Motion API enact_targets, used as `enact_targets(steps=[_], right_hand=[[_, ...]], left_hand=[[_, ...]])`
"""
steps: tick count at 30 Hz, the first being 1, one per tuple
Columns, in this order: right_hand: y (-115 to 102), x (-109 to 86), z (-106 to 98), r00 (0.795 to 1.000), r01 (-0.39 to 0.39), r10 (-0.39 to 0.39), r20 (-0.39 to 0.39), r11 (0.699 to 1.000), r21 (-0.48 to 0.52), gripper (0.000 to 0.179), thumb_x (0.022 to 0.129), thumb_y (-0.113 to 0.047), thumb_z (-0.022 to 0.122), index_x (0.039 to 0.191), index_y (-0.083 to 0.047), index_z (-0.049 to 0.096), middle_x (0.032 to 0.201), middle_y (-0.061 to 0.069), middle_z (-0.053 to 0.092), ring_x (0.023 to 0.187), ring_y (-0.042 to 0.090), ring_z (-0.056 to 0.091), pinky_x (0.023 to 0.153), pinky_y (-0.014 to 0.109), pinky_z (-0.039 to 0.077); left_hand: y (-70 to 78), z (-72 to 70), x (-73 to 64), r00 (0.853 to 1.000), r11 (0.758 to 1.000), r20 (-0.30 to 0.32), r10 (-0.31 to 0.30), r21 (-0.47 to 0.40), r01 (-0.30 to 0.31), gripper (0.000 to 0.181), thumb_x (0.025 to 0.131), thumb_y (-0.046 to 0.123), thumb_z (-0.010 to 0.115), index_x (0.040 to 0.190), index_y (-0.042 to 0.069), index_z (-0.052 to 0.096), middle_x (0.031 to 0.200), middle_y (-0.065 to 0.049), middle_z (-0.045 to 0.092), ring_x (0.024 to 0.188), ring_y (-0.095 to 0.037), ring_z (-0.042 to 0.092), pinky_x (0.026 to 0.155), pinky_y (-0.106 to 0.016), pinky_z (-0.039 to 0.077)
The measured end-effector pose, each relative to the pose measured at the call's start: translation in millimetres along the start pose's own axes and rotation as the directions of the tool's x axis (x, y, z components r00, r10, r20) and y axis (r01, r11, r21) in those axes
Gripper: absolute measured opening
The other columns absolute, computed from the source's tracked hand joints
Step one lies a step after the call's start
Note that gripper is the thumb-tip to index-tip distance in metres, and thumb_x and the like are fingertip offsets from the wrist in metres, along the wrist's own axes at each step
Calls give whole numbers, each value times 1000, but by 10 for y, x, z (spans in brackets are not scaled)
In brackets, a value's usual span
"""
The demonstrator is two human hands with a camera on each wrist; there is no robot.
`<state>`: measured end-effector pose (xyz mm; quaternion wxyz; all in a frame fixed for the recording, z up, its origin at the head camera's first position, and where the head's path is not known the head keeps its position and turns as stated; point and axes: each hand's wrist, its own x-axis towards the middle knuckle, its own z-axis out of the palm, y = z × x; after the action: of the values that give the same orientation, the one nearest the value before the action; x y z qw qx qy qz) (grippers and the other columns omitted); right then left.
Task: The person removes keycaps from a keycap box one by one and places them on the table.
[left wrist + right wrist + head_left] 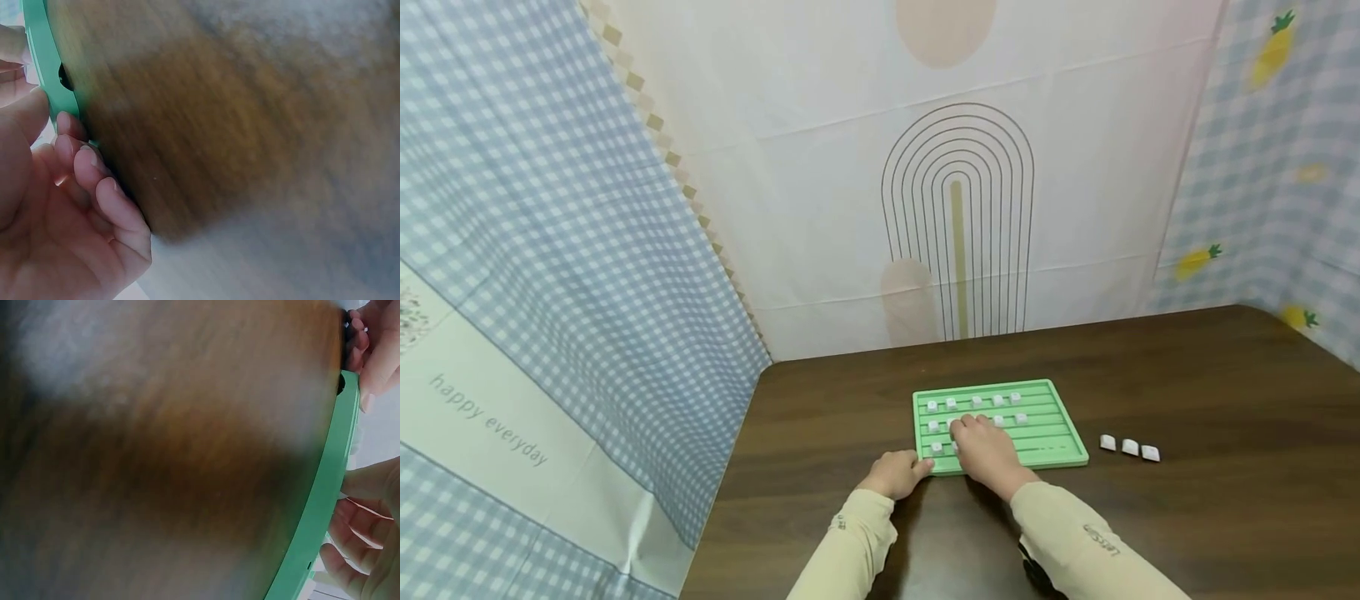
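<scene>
A shallow green tray (1048, 442) with ridged rows lies on the table, several white keycaps (976, 402) standing in its rows. At its near left corner, my left hand (892, 474) grips the rim, thumb over the top and curled fingers against the outer side, as the left wrist view shows. My right hand (988, 450) reaches over the tray's near edge to the middle of the rows. In the right wrist view, a small white keycap (342, 495) shows at the thumb tip, pinched against the fingers and mostly hidden by them.
Three more white keycaps (1130, 447) lie in a short line on the dark wooden table (1225, 517), right of the tray. A patterned white cloth (820, 208) hangs behind the table, and a blue checked curtain (587, 250) hangs along the left.
</scene>
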<state>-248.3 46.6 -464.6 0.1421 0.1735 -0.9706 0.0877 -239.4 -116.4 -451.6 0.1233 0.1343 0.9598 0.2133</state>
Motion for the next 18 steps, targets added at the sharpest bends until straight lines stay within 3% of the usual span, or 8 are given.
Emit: enact_targets(steps=[5,9,13,18], right_hand=[[36,-14,1,1000,17,-16,-24,1000,15,9,80,-9,69,84,-10,61,81,4,59,73,21,56,55,31,48],[172,-62,-118,999,-12,15,-34,997,72,10,79,-9,68,86,-10,61,84,4,60,75,21,58,55,31,48],[532,-159,-367,997,-72,76,-33,991,115,11,78,-8,66,89,-9,62,91,7,62,82,24,58,58,36,49],[1183,-425,-675,980,-200,198,28,974,108,12,83,-13,63,94,-10,62,98,11,61,87,30,58,59,45,47]], left_hand=[[0,31,12,1000,1000,-11,9,4,-9,32,96,34,48,79,8,57,78,-9,59,71,-22,54,64,-34,40],[7,60,14,1000,1000,-8,14,-14,-14,32,96,34,48,78,8,56,78,-10,59,73,-24,55,65,-35,40],[5,55,10,1000,1000,2,12,-20,-12,32,96,34,46,81,7,57,78,-10,58,75,-26,56,66,-37,41],[-8,12,1,1000,1000,17,6,-24,-5,32,97,33,46,82,7,57,78,-10,58,75,-26,56,66,-38,41]])
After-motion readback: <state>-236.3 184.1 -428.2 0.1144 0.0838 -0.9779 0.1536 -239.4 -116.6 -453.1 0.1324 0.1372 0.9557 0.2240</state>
